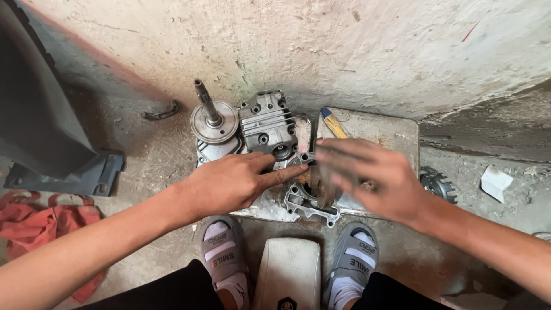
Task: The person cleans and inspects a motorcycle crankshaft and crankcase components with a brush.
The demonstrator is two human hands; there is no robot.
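Note:
A grey metal engine cylinder block [307, 202] lies on a shallow metal tray [396, 133] on the floor. My left hand [229, 182] rests on the parts, its fingers pointing right and touching the block's top edge. Blurred with motion, my right hand [367, 175] hovers over the block with fingers spread; whether it grips anything I cannot tell. Behind my left hand sit a finned grey cylinder head [267, 125] and a round disc with an upright shaft [212, 117].
A blue and yellow tool handle [333, 121] lies on the tray by the rough wall. A toothed black gear [439, 185] lies right of the tray, a red rag [46, 221] at left, a dark plastic panel [34, 115] beyond it. My sandalled feet [221, 247] flank a pale stool [288, 272].

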